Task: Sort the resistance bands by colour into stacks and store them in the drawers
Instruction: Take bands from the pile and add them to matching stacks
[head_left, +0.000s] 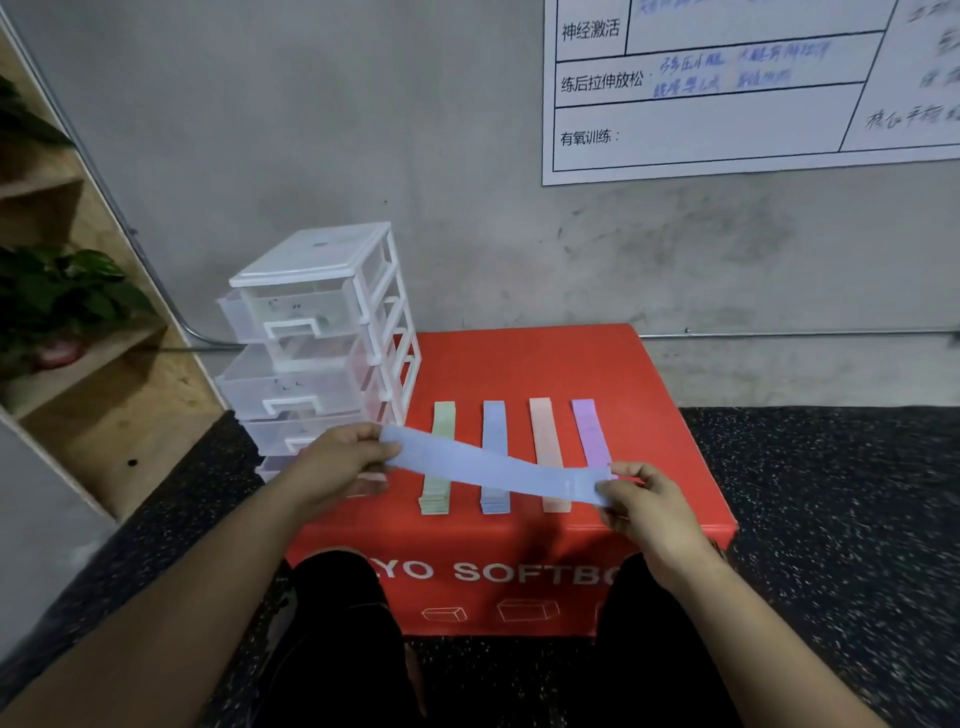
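Head view: both forearms reach forward over the near edge of the red box (519, 364), hands apart. The left hand (340, 457) pinches one end of a blue band (493, 470) and the right hand (649, 512) pinches the other, thumbs on top. The band spans flat above the box's near half, its left end higher.

On the box top four stacks lie in a row, left to right: green (442, 415), blue (493, 421), pink (542, 426) and purple (587, 426). Clear drawers (317, 332) stand at the box's left side.

The box front reads "YO SOFTBO", its ends hidden by the knees. A wall chart (727, 130) above the box reads 神经激活, 练后拉伸放松 and 有氧训练; its handwriting is blurred.
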